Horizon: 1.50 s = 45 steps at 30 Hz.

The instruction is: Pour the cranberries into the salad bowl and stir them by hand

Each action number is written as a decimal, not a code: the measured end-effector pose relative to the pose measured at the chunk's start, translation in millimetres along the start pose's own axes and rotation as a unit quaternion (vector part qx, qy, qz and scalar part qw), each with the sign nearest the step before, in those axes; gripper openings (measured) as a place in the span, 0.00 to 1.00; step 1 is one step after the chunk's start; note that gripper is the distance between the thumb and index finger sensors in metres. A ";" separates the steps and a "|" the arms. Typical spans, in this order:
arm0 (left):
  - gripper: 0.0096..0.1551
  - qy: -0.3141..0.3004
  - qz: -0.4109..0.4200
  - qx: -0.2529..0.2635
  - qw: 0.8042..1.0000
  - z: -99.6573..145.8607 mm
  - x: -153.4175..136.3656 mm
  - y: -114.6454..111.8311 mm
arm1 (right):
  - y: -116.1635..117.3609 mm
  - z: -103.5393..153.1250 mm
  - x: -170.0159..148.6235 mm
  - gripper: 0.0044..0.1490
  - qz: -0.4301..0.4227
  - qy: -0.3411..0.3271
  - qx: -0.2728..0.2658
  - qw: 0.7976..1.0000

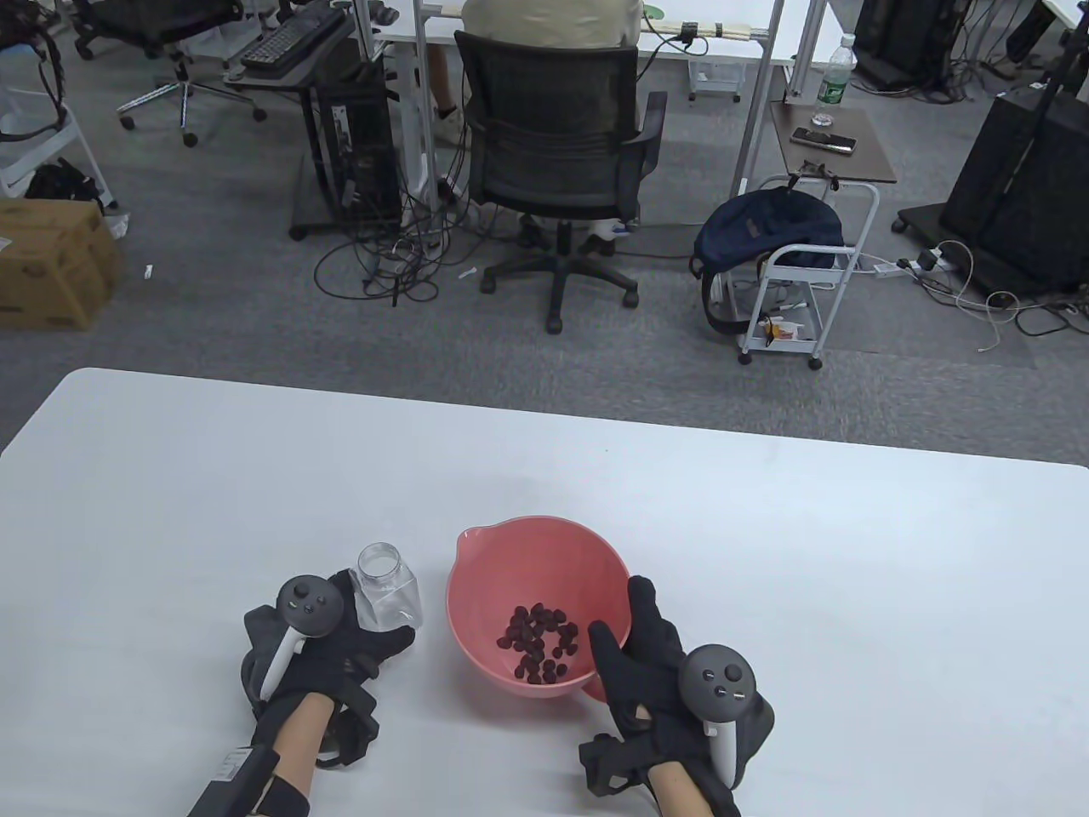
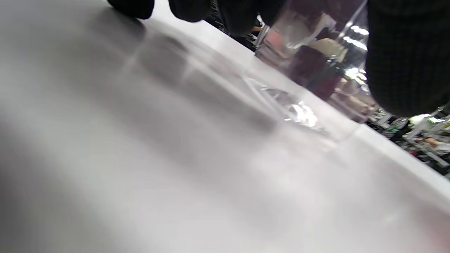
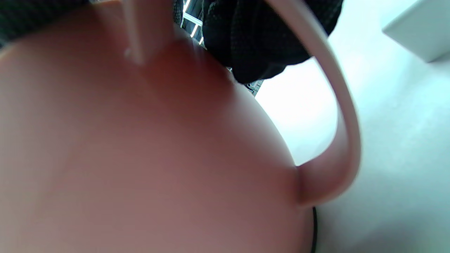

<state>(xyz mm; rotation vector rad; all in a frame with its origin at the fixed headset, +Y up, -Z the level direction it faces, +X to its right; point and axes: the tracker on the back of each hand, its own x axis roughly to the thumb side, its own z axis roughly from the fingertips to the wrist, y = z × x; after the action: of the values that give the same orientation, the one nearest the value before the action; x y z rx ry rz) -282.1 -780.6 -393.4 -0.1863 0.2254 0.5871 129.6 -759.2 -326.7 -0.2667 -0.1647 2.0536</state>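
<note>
Item: salad bowl (image 1: 538, 596), pink, with a pouring lip on its far rim, sitting on the white surface (image 1: 766, 553) near the front edge. Contents: cranberries (image 1: 538, 642), dark red, lying in a loose cluster at the bottom of the bowl, toward the near side. Item: clear jar (image 1: 389, 587), open-mouthed and apparently empty, standing upright just to the left of the bowl and apart from it. Left hand (image 1: 327, 642): lying against the near side of the jar with its fingers wrapping partway around the base; the left wrist view is showing the jar's clear wall (image 2: 309, 59) between the gloved fingers, so it is gripping the jar. Right hand (image 1: 659, 672): bracing the bowl's right side, the thumb hooking over the rim into the bowl and the other fingers running up the outer wall; the right wrist view is showing the pink wall (image 3: 140, 158) close up with gloved fingertips (image 3: 253, 52) at the rim (image 3: 342, 116). Status, as a judgement: the pour is looking finished, since the fruit is sitting in the bowl and the jar is standing on the surface; the stirring is not yet begun. Next move is calling for one hand to let go and reach down into the bowl among the berries, the other steadying the bowl against sliding.
</note>
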 end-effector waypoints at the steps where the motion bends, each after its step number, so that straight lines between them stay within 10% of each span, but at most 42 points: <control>1: 0.75 -0.002 0.015 -0.001 1.000 2.3 0.9 3.9 | -0.2 0.0 -0.1 0.49 -0.001 0.000 0.001 1.000; 13: 0.65 -0.116 0.103 0.073 0.985 57.2 48.0 62.6 | 0.0 -1.6 0.4 0.51 -0.006 0.006 0.003 1.000; 18: 0.57 -0.188 0.118 0.023 0.975 75.6 94.3 70.5 | 0.3 -3.3 0.4 0.46 -0.008 0.005 -0.001 1.000; 34: 0.31 -0.259 0.036 -0.144 0.955 61.6 203.5 -2.9 | 0.2 -5.1 0.2 0.43 -0.016 0.004 -0.002 1.000; 45: 0.33 -0.221 -0.038 -0.197 0.955 24.4 204.8 -50.0 | 0.2 -5.2 0.1 0.44 -0.019 0.005 -0.002 1.000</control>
<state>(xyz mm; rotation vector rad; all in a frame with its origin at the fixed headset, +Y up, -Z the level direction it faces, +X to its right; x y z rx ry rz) -84.2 -708.1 -418.3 -0.4401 -0.3358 0.5781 130.7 -759.2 -331.8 -0.2742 -0.1663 2.0141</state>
